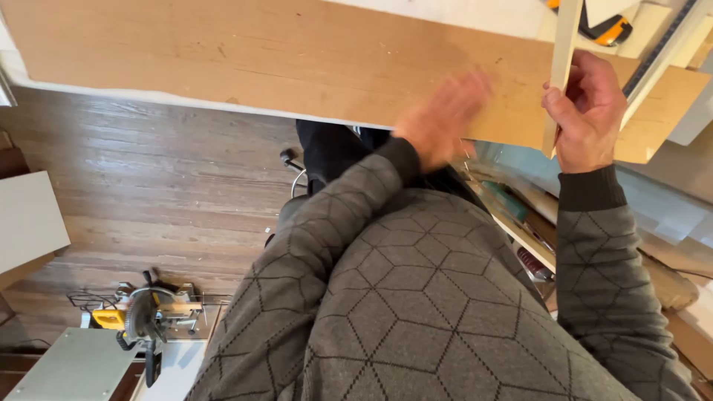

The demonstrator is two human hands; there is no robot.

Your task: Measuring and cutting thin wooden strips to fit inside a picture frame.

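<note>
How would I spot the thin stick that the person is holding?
Start at the wide brown board across the top of the view. Near its right end, the right hand grips a narrow pale strip standing almost upright across the board. It is cream, far slimmer than the board, and crosses its grain.

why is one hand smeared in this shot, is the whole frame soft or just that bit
Head view: only the left hand is motion-blurred, smeared over the brown board; the right hand gripping the pale strip is sharp, as are the sweater's pattern and the saw on the floor; lighting is soft and even, without glare.
</note>
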